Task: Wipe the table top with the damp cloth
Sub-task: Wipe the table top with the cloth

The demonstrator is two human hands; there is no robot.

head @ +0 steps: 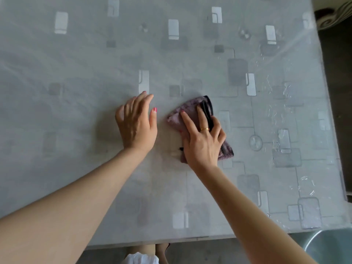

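The grey table top [76,73], covered with a clear plastic sheet over a pattern of rectangles, fills the view. A folded purple cloth [187,113] with a black edge lies near the middle. My right hand [202,141] presses flat on the cloth, its index and middle fingers stretched over the fabric and its other fingers curled at the cloth's right edge. My left hand [136,122] rests flat on the bare table just left of the cloth, fingers straight, not touching it.
Water streaks and droplets [282,103] glisten on the right part of the table. The table's near edge [152,241] runs along the bottom. A metal basin [331,246] sits below the table's right corner. A patterned object [333,14] lies beyond the far right edge.
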